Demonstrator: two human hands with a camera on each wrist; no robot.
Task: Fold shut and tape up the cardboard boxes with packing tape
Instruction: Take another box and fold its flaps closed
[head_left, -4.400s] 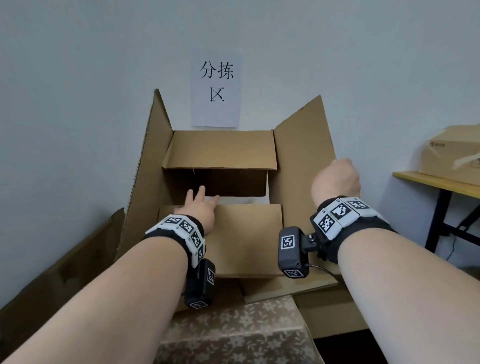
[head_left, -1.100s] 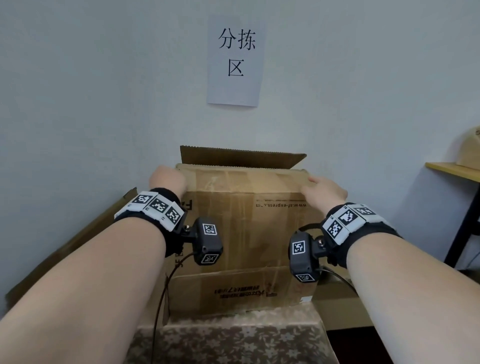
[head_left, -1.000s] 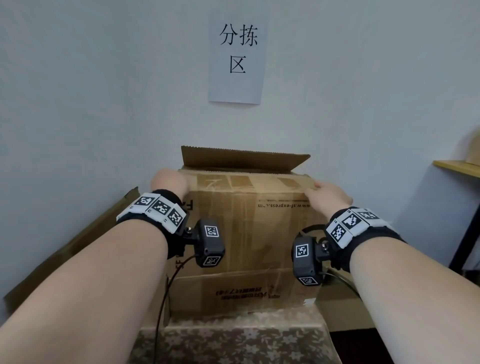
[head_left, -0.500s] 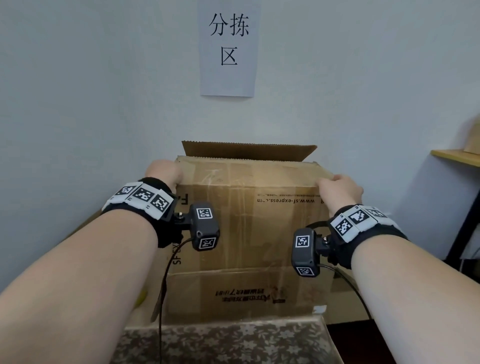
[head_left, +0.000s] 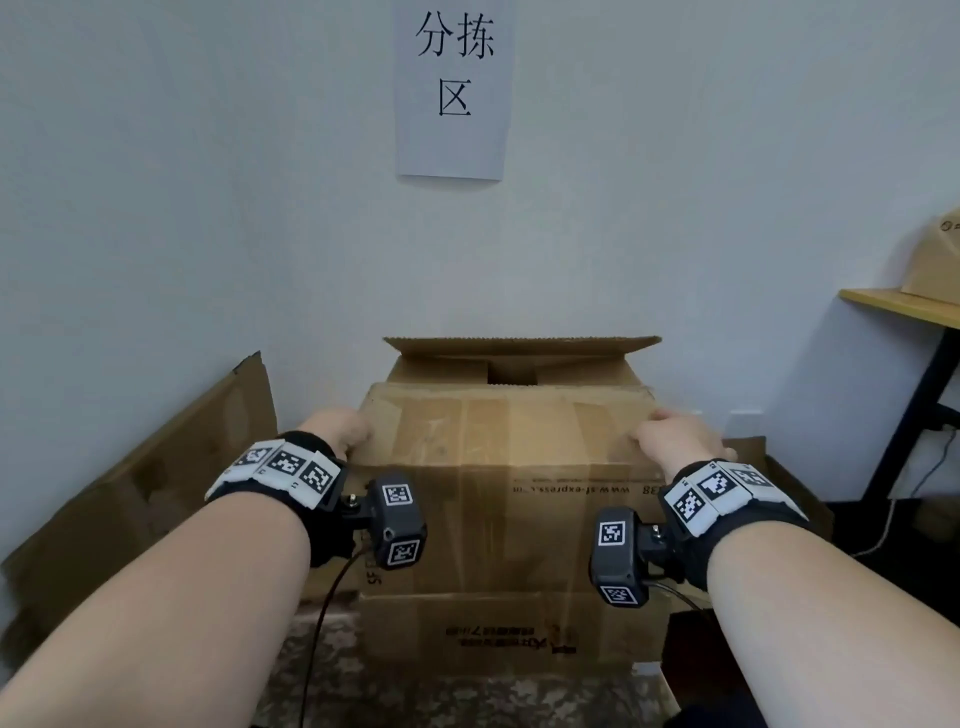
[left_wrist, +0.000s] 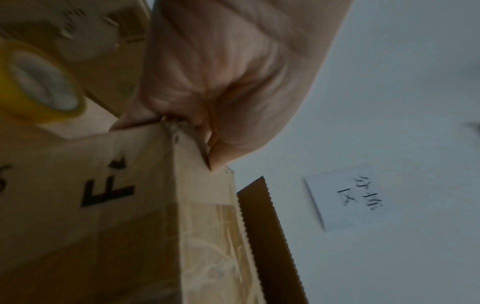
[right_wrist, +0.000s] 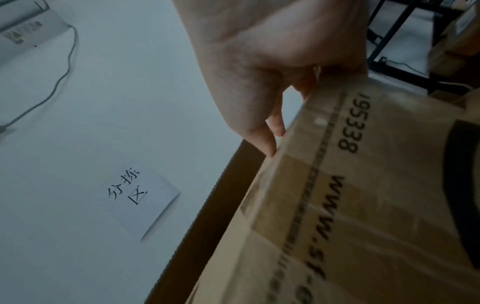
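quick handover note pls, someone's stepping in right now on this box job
Left hand: grips the near flap's left corner on the cardboard box.
Right hand: grips that flap's right corner.
Near flap is folded down over the top. Far flap stands up, with a gap open behind the near one.
Yellow tape roll lies to the left of the box, untouched.
Done: near flap down. Left: fold the far flap, tape the seam.
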